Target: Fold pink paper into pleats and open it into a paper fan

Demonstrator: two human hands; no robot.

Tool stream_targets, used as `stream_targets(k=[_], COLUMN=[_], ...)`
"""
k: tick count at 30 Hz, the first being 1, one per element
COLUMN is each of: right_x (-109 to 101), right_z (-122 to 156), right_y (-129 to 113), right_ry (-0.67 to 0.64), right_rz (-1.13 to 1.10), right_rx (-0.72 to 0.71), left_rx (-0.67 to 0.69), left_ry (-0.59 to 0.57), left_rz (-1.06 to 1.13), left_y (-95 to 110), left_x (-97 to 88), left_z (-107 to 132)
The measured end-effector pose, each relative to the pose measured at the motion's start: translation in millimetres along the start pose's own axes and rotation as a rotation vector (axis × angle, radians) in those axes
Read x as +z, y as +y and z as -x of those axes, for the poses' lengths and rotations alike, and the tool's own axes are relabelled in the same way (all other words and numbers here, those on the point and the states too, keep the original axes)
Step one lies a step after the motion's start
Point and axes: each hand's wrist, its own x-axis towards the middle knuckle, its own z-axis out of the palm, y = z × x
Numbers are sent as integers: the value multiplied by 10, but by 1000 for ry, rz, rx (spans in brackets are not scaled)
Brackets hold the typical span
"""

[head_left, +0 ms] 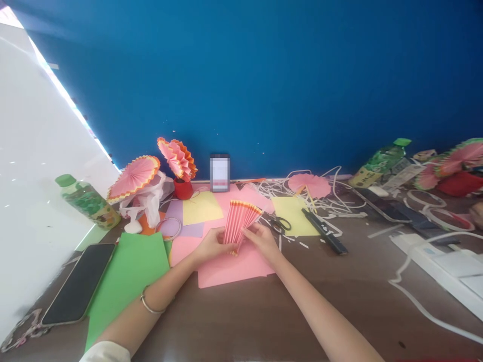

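Note:
A pleated pink paper fan [240, 221] with an orange and yellow edge stands between my hands, its folds spread wider at the top. My left hand [216, 245] grips its lower left side, thumb across the pleats. On the right side, my right hand [262, 242] pinches the folds near the middle. Beneath them lie pink paper sheets [234, 274]. Just beyond my right hand are black-handled scissors [281, 223] on a yellow sheet [302, 230].
Green paper [128, 281] and a dark phone [81, 284] lie at left, near a tilted bottle [88, 201]. Paper flowers [177, 158] stand in a red pot [183, 189]. A box cutter [324, 232], white paper strips [339, 203] and a power strip [445, 266] are at right.

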Motion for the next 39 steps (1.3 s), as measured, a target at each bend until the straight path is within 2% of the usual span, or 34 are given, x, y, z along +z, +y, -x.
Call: stream_targets(k=[7, 14, 24, 30, 32, 35, 39], right_x=[-5, -5, 4, -40, -59, -80, -95], right_z=[4, 5, 14, -5, -31, -70, -96], right_y=[8, 14, 15, 43, 65, 95, 103], right_ry=[-8, 45, 22, -10, 16, 60, 22], right_rz=[15, 26, 24, -14, -73, -175, -245], right_rx=[-46, -54, -63, -53, -46, -38, 3], left_rx=[1, 4, 24, 71, 101, 163, 178], left_ry=[-22, -6, -8, -16, 9, 110, 226], left_rz=[-47, -73, -141, -180, -180, -188, -230], left_y=[119, 73, 207, 198, 186, 158, 108], left_x=[31, 36, 85, 83, 68, 33, -3], left_z=[42, 41, 83, 94, 85, 66, 48])
